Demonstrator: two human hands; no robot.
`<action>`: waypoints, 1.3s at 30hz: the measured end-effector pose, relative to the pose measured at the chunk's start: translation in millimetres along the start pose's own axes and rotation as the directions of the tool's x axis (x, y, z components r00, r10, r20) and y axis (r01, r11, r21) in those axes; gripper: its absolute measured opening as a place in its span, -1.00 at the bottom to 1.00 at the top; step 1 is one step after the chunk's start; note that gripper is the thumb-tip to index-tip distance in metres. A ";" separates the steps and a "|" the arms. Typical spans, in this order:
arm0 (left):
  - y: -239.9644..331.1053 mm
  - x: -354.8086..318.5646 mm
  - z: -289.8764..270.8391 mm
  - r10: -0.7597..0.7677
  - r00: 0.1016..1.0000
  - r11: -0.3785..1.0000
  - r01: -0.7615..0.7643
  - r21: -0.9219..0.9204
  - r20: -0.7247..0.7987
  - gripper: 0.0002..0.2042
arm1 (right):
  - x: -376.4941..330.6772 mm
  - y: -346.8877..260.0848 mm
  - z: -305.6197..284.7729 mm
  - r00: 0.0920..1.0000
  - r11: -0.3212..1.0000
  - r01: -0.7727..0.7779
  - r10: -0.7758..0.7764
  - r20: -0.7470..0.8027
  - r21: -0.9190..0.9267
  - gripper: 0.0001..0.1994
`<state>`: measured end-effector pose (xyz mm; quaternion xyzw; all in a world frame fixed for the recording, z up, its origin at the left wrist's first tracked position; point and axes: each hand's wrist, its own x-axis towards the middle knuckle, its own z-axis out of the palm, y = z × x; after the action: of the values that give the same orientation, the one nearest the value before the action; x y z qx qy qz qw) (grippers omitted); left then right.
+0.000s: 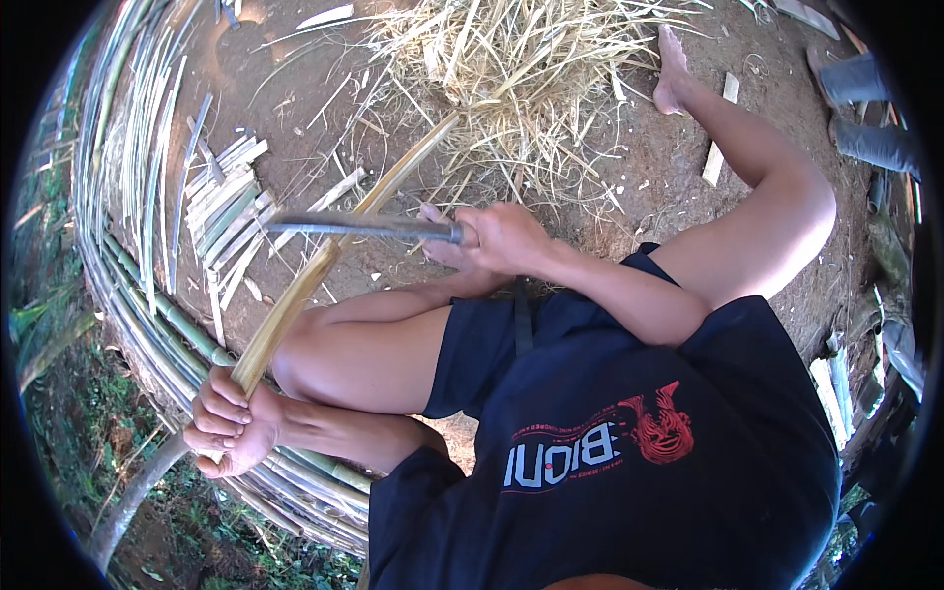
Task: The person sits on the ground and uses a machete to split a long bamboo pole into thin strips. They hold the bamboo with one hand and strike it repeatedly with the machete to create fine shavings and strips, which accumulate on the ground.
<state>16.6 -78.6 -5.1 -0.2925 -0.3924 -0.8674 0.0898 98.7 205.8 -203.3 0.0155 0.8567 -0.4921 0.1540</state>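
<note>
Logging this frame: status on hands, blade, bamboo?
Left hand grips bamboo strip end. Right hand holds knife, blade across strip. Shavings pile beyond.

I had one head-worn fisheye view, looking steeply down from close above the person's lap onto the dirt ground (678,187); forearms entered from the lower edge, straight edges bowed toward the dark rim, and no second view overlapped it

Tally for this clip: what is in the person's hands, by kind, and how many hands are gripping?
Bamboo strip, held by the left hand: 1
Long blade, held by the right hand: 1
Hands gripping: 2
Total held things: 2
</note>
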 end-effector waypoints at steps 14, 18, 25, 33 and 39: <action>2.2 1.6 -3.7 0.012 0.999 0.997 -0.010 0.077 -0.035 -0.63 | 19.3 76.6 29.7 0.961 0.978 -0.198 0.206 -0.183 0.058 -0.84; 2.1 8.3 -7.9 0.019 0.998 0.997 -0.015 0.079 -0.060 -0.64 | 41.3 112.2 13.0 0.904 0.903 -0.425 0.427 -0.023 0.056 -0.79; -1.6 10.3 -9.6 0.026 0.995 0.995 -0.017 0.097 -0.092 -0.64 | 48.3 129.3 13.8 0.863 0.858 -0.501 0.505 -0.012 0.113 -0.81; -4.2 13.3 -12.6 0.008 0.996 0.997 -0.001 0.082 -0.084 -0.65 | 47.7 144.1 11.8 0.813 0.814 -0.581 0.581 -0.027 0.005 -0.75; 0.1 12.0 1.0 0.006 0.997 0.994 0.002 0.109 -0.072 -0.65 | 48.5 175.4 25.9 0.778 0.783 -0.616 0.622 -0.087 0.081 -0.72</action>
<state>7.4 -77.1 2.5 -0.2557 -0.4355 -0.8546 0.1207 90.2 268.2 -376.1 0.3265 0.7990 -0.4332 0.2596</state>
